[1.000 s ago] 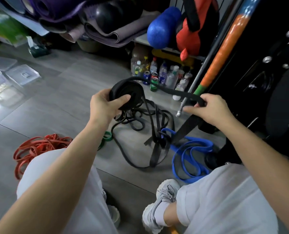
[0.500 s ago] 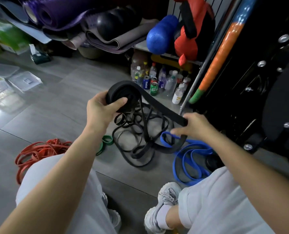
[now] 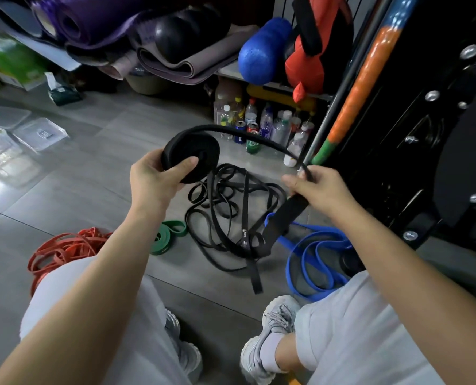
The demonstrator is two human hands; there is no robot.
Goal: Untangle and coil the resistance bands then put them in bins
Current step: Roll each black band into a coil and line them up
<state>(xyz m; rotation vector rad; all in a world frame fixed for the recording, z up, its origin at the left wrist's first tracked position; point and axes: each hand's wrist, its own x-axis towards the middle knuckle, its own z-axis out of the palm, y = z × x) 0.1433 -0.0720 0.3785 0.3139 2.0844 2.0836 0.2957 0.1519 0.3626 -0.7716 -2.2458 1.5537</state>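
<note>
My left hand [image 3: 154, 177] grips a tight roll of wide black band [image 3: 198, 150], thumb across its face. From the roll the same band arcs rightward into my right hand [image 3: 318, 187], which pinches it, and the loose tail hangs down to the floor. Under both hands lies a tangle of thin black bands [image 3: 228, 209]. A blue band [image 3: 314, 262] lies by my right knee, a small green coiled band [image 3: 167, 236] by my left forearm, and a heap of red bands [image 3: 61, 250] beside my left knee.
Clear plastic bins and lids [image 3: 14, 137] stand on the grey floor at far left. Rolled mats [image 3: 159, 51], a blue roller [image 3: 261, 51] and bottles [image 3: 259, 123] crowd the back. A black weight machine [image 3: 425, 134] and a coloured bar [image 3: 364, 79] wall off the right.
My right hand has risen and swung right, so the band between the hands now arches up instead of sloping down. The roll in my left hand has turned its flat face toward me.
</note>
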